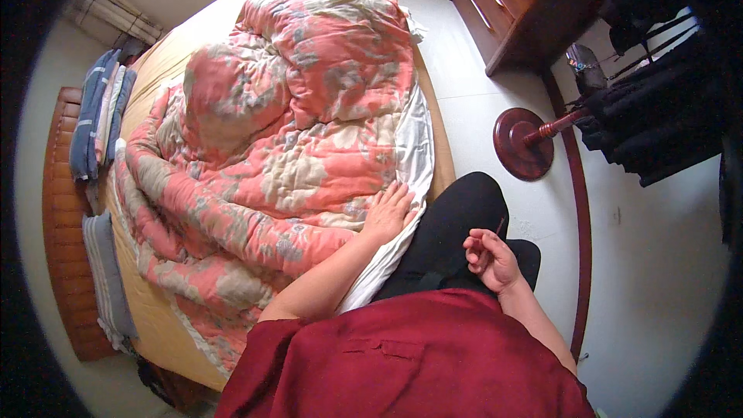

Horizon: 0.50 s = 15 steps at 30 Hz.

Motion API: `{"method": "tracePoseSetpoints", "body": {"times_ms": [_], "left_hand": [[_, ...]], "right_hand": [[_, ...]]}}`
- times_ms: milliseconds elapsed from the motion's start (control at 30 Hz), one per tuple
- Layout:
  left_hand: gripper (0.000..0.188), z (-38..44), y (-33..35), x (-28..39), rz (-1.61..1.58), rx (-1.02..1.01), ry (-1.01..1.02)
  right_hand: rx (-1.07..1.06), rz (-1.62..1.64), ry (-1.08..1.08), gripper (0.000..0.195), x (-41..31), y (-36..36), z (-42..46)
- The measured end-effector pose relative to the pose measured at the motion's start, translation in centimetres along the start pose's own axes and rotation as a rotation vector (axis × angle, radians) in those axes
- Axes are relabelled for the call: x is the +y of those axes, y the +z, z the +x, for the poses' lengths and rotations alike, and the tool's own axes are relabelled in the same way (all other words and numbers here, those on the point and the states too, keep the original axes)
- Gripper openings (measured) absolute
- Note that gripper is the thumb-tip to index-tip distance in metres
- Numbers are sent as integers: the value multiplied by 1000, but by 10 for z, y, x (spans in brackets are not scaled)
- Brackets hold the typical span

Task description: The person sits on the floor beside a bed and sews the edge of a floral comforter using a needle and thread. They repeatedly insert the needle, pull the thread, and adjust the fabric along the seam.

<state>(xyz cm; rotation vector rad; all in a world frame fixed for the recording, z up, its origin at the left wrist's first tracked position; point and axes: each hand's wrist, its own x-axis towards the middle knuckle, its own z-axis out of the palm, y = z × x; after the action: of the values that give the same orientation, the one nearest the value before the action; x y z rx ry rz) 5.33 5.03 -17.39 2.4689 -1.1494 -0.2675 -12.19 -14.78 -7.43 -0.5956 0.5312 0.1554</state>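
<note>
A pink and beige floral quilt [342,151] lies bunched and folded on the bed. Its white underside [415,139] shows along the right edge. My left hand [388,213] rests palm down on the quilt near that edge, fingers extended and holding nothing. Above my black-trousered thigh, my right hand [492,260] is raised with its fingers curled. A thin reddish line [500,226] shows just above these fingers; I cannot tell whether it is held or lies on the trousers.
The yellowish bed sheet [154,325] shows around the quilt. A striped pillow [107,273] and folded bedding [93,116] are by the wooden headboard [69,215]. On the right stand a wooden drawer unit [487,0] and a round-based stand [516,142] hung with black clothing [656,110].
</note>
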Motion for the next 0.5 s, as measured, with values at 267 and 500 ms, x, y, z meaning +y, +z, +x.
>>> {"method": "tracePoseSetpoints", "body": {"times_ms": [267,500], "left_hand": [[14,20,-33,10,-315,10,78],[16,97,-23,-32,-948,244,-468]], "right_hand": [[-181,52,158,28,-4,18,33],[-267,121,215,29,-2,14,44]]}}
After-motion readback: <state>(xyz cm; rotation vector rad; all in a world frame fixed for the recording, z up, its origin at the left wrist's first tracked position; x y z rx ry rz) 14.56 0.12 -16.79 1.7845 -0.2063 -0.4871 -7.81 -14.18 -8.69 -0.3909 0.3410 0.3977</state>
